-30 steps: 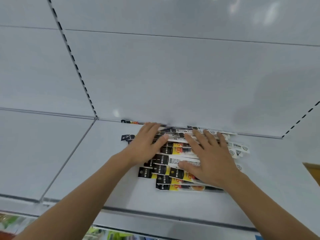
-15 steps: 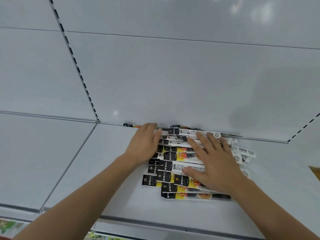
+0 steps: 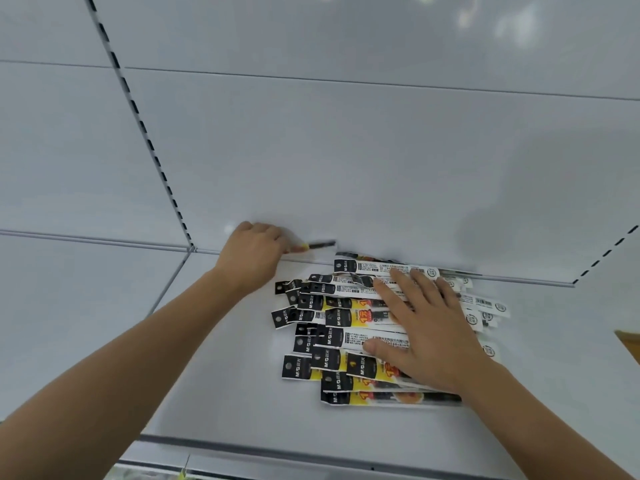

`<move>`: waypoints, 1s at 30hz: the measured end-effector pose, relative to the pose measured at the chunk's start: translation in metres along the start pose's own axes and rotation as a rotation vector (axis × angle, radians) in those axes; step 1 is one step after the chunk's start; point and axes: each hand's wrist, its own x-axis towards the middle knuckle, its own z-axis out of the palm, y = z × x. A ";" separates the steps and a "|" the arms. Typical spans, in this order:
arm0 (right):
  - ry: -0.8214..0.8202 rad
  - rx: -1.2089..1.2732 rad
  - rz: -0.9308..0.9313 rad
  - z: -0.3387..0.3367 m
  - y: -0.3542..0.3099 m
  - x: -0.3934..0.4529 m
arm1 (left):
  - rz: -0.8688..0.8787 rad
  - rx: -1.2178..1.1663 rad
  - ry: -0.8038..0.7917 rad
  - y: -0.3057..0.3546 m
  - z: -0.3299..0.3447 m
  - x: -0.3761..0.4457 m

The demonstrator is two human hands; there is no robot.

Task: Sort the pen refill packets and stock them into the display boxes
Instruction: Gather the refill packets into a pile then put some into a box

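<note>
Lifted off the pile since a moment ago, left hand pinching one refill packet against the back panel, right hand spread flat on the pen refill packets heaped on the shelf.

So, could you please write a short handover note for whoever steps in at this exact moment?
Left hand: grip closed on one black-and-yellow refill packet at the back edge of the white shelf.
Right hand: open, flat on the pile of black, yellow and white refill packets.
Done: nothing visibly sorted.
Left: sort everything and stock it; no display boxes in view.
</note>
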 end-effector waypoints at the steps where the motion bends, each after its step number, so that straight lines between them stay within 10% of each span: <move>1: 0.011 0.009 -0.005 0.000 0.000 0.000 | -0.037 -0.014 0.064 -0.006 -0.006 -0.004; 6: 0.058 0.054 -0.009 0.004 0.000 0.001 | 0.031 -0.101 0.266 0.020 -0.050 -0.007; 15: 0.538 0.275 0.185 -0.002 0.033 -0.034 | 0.154 -0.326 0.108 0.102 -0.024 -0.010; 22: 0.141 0.355 0.427 0.015 0.030 -0.065 | -0.327 -0.637 -0.100 0.120 -0.057 -0.063; 30: 0.183 0.541 0.428 0.022 0.009 -0.042 | -0.276 -0.608 -0.226 0.178 -0.038 -0.062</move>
